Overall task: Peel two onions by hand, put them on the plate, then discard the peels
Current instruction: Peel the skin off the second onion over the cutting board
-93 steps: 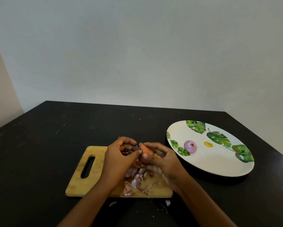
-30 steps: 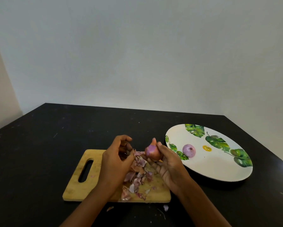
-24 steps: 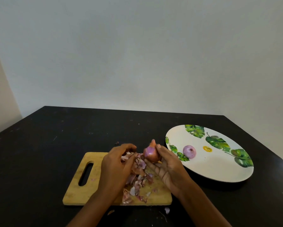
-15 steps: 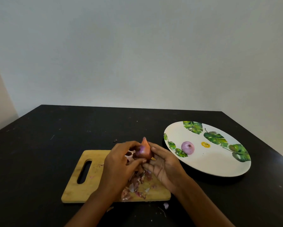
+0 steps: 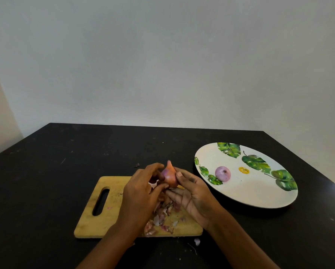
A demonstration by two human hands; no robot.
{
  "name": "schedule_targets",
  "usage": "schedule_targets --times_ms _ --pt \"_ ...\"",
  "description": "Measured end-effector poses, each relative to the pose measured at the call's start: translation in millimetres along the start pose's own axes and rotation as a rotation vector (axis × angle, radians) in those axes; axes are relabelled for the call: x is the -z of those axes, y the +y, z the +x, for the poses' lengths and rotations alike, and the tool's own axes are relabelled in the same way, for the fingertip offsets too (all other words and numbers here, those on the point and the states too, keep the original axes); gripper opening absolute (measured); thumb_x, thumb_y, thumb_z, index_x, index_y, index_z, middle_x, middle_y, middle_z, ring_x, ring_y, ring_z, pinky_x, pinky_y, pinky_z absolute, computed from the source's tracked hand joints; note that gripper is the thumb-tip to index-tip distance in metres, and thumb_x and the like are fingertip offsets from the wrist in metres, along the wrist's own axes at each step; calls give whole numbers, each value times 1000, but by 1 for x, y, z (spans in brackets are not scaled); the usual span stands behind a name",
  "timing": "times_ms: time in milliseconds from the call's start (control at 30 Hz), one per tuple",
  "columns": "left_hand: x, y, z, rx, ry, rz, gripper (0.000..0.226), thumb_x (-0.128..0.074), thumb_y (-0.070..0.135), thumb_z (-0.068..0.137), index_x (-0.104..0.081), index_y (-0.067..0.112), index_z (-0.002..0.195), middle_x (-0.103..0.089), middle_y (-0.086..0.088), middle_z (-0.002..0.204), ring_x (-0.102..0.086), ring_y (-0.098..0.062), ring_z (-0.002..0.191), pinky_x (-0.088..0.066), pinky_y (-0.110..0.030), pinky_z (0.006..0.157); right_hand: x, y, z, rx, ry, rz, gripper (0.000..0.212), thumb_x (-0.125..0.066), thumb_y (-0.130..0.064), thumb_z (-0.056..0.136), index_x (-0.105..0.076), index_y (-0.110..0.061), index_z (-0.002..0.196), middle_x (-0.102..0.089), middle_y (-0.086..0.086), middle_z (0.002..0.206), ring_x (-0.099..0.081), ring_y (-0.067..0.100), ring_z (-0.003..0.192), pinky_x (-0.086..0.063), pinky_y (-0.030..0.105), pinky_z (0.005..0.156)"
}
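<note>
A small onion, partly orange-skinned and partly purple, is held upright above the wooden cutting board. My right hand cradles it from the right with thumb and fingers. My left hand pinches its left side with thumb and fingertips. A peeled purple onion lies on the white leaf-patterned plate at the right. A heap of peels lies on the board under my hands.
The black table stretches to the left and back, against a pale wall. Small peel scraps lie on the table in front of the board and behind it.
My left hand came away from the onion, dropped a peel on the heap, then returned and took hold of the onion's left side. The right hand turned the onion upright.
</note>
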State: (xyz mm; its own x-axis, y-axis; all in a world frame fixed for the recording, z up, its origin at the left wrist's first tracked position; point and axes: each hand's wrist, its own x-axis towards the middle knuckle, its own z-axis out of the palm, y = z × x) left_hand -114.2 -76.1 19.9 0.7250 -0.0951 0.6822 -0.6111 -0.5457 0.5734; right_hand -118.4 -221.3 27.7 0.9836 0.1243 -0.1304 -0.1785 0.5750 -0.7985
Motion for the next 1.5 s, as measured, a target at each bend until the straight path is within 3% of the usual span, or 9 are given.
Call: schedule_targets --times_ms 167,300,500,633,733,867,1000,1267,1500 --pt "0 0 0 12 1 -2 51 -78 5 69 -57 25 112 -58 9 92 -54 7 79 -37 4 76 1 0 1 3 -4 -8 30 -54 -8 93 -57 1 121 -66 27 112 -70 34 96 -60 36 73" --pt "-1 -2 -1 60 -13 -41 51 -76 7 73 -51 32 109 -65 4 89 -59 1 80 -40 2 76 2 0 0 23 -11 -20 27 -55 -7 93 -59 0 119 -66 27 114 -69 35 98 -60 36 73" --pt "-1 -5 -1 38 -48 -3 46 -75 8 74 -58 19 115 -67 1 89 -62 -4 81 -46 -5 67 1 1 2 27 -10 5 32 -57 -8 90 -58 2 120 -66 27 112 -70 35 97 -60 35 72" --pt "-3 -2 -3 46 -76 4 48 -70 9 79 -51 27 119 -63 3 94 -58 -2 82 -44 -10 70 2 2 3 21 6 42 38 -59 -9 87 -56 4 122 -64 30 115 -70 35 95 -60 36 71" --pt "-4 0 -4 1 -84 28 55 -70 10 79 -44 39 117 -58 7 93 -52 5 79 -38 -8 68 2 3 3 16 5 56 36 -58 -11 88 -57 4 121 -63 30 117 -70 35 96 -60 36 73" --pt "-3 1 -4 -56 -75 70 64 -76 9 72 -41 32 120 -62 2 92 -54 0 79 -39 -5 65 2 2 4 3 17 83 44 -62 -15 80 -57 4 120 -64 29 115 -70 34 96 -60 37 73" --pt "-1 1 -1 -26 -7 33 70 -77 16 71 -37 33 126 -60 10 98 -54 5 83 -41 -1 63 3 2 4 4 -1 98 43 -61 -15 79 -58 5 116 -68 27 107 -71 33 92 -61 37 73" --pt "0 -3 -2 -49 46 49 57 -79 11 67 -49 30 111 -72 0 83 -62 2 76 -41 4 72 3 4 3 9 -2 78 37 -61 -13 82 -60 5 114 -68 25 104 -71 32 90 -61 37 72" --pt "-1 1 -1 61 47 -98 55 -79 7 69 -50 31 110 -60 22 79 -57 18 85 -41 3 69 4 4 5 9 27 81 31 -57 -9 89 -58 5 116 -67 26 106 -71 33 91 -60 37 71"
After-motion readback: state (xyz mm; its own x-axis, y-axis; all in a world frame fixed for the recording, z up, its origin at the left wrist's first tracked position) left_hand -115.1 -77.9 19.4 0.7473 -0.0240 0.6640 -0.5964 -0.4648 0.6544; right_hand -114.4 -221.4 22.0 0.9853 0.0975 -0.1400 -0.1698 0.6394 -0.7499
